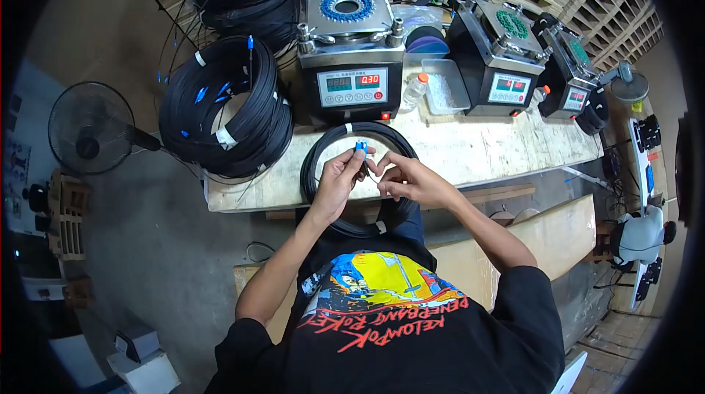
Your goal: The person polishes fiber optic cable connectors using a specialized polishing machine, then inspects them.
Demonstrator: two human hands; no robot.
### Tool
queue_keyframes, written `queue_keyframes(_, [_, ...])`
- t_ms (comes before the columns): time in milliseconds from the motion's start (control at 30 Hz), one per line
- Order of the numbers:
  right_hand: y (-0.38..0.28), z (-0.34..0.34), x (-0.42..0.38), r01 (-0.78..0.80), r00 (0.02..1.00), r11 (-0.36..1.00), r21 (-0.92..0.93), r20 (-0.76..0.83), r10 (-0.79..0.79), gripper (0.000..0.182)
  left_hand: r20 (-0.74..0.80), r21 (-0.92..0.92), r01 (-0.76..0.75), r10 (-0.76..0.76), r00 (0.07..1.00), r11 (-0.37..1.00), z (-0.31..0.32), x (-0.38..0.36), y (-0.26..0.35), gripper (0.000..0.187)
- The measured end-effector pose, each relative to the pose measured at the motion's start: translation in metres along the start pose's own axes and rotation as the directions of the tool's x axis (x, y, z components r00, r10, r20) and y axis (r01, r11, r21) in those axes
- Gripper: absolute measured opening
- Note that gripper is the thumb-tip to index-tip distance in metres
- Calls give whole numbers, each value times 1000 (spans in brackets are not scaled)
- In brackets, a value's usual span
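My left hand (340,179) is closed around a blue fiber optic connector (360,146), which points upward between thumb and fingers. Close on its right, my right hand (413,179) has its fingers curled in a pinch on what looks like the thin black cable below the connector; the fingertips partly hide it. Both hands are above a coil of black cable (309,166) that rests at the table's front edge and hangs partly over my lap. White tape (381,227) binds the coil at its lower side.
A polishing machine (351,78) with a lit display stands behind the coil; two more machines (507,63) are to the right. A bottle (415,91) and a clear plastic tub (443,87) sit between them. Stacked cable coils (220,111) fill the table's left end. A fan (92,129) is beyond.
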State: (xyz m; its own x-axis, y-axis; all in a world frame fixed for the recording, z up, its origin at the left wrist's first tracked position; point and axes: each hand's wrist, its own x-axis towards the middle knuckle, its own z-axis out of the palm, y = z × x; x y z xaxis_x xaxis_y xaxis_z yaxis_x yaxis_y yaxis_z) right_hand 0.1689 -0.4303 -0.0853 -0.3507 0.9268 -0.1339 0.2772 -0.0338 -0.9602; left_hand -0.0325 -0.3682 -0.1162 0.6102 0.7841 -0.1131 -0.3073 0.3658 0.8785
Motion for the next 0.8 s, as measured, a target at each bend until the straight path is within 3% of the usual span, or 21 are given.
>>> queue_keyframes(67, [4, 8, -5, -41, 999, 997, 64, 23, 39, 18, 1, -8, -9, 9, 1000, 1000, 4, -8, -4, 32])
queue_keyframes(100, [-6, 11, -9, -102, 995, 992, 73, 14, 101, 14, 11, 314, -183, 189, 982, 931, 3, -11, -6, 30])
queue_keyframes(167, [11, 19, -15, -43, 999, 999, -13, -16, 43, 12, 193, 780, -412, 445, 874, 471, -4, -23, -9, 26])
queue_keyframes(267, [38, 33, -29, 33, 995, 992, -120, -87, -43, 8, 186, 820, -345, 357, 915, 456, -14, -46, -28, 27])
queue_keyframes(300, [45, 34, -33, 51, 992, 968, -246, -100, -78, 8, 193, 828, -299, 260, 946, 475, -18, -53, -32, 30])
queue_keyframes(333, [51, 36, -36, 63, 988, 927, -369, -110, -110, 10, 200, 827, -304, 259, 945, 472, -18, -60, -39, 30])
queue_keyframes(400, [60, 38, -42, 51, 985, 896, -441, -128, -119, 9, 174, 820, -297, 280, 944, 490, -19, -70, -52, 36])
queue_keyframes(433, [63, 39, -44, 38, 983, 861, -507, -138, -125, 9, 212, 761, -399, 386, 898, 511, -23, -68, -63, 46])
queue_keyframes(467, [66, 42, -45, 35, 981, 861, -507, -145, -125, 9, 219, 759, -403, 383, 897, 511, -27, -70, -69, 46])
queue_keyframes(533, [68, 46, -44, 41, 974, 824, -564, -161, -159, 11, 151, 754, -275, 250, 956, 596, -28, -74, -67, 50])
queue_keyframes(600, [78, 51, -43, 42, 975, 772, -634, -141, -169, 12, 171, 762, -288, 249, 953, 579, -31, -75, -70, 52])
queue_keyframes(667, [93, 57, -41, 45, 978, 720, -693, -116, -173, 13, 343, 872, -442, 382, 858, 210, -37, -77, -76, 44])
queue_keyframes(700, [98, 58, -40, 84, 980, 721, -687, -75, -186, 14, 323, 912, -384, 326, 888, 142, -37, -78, -75, 28])
queue_keyframes(733, [103, 58, -41, 122, 979, 721, -682, -35, -199, 15, 323, 913, -384, 331, 887, 138, -37, -79, -74, 28])
queue_keyframes(800, [103, 59, -46, 152, 975, 705, -693, -13, -223, 19, 357, 903, -390, 192, 914, 178, -36, -80, -70, 17])
